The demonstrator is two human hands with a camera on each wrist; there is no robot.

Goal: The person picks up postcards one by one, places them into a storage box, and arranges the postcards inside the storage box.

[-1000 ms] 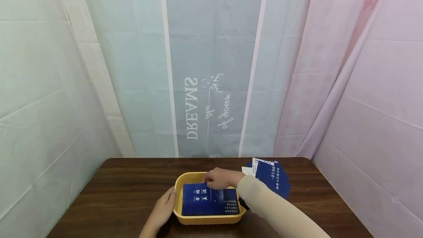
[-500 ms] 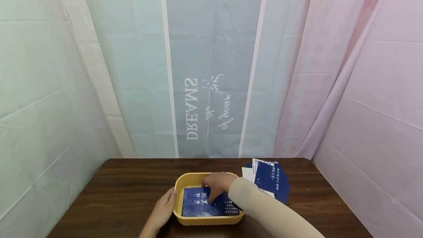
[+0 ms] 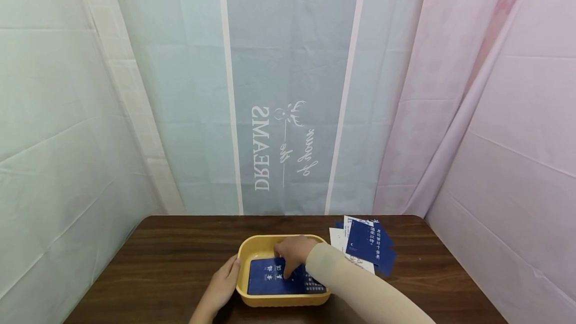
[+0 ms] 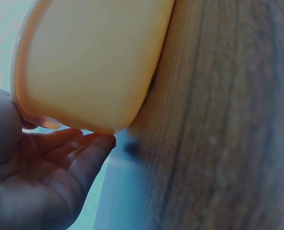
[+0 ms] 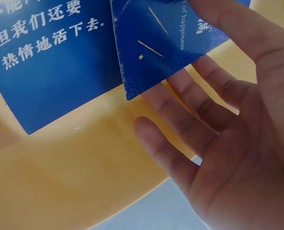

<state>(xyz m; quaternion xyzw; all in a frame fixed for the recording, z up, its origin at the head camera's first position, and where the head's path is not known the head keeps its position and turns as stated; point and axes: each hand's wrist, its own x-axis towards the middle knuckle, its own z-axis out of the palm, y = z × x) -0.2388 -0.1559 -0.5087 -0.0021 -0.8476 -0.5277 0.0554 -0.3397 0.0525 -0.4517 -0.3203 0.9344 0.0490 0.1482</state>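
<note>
A yellow plastic basin (image 3: 242, 284) stands on the table. My left hand (image 3: 223, 280) holds its left side, the thumb at the rim; in the left wrist view the left fingers (image 4: 91, 153) lie against the outer wall. Inside the basin are blue printed cards, and my right hand (image 3: 294, 254) reaches in over them. It pinches a blue card (image 5: 146, 48), thumb on top and fingers underneath, as the right wrist view shows. Another blue card (image 5: 51, 81) with white writing lies beside it. The right forearm hides part of the basin's right side.
A loose pile of blue and white cards (image 3: 365, 244) lies on the dark wooden table (image 3: 180, 254), to the right of the basin near the far edge. Behind the table hangs a pale curtain (image 3: 288, 64) with printed lettering, and cloth walls close off both sides.
My right hand has shifted a little, and its thumb has come down onto the blue card. The card's far edge has moved slightly nearer. The left hand has stayed on the basin.
</note>
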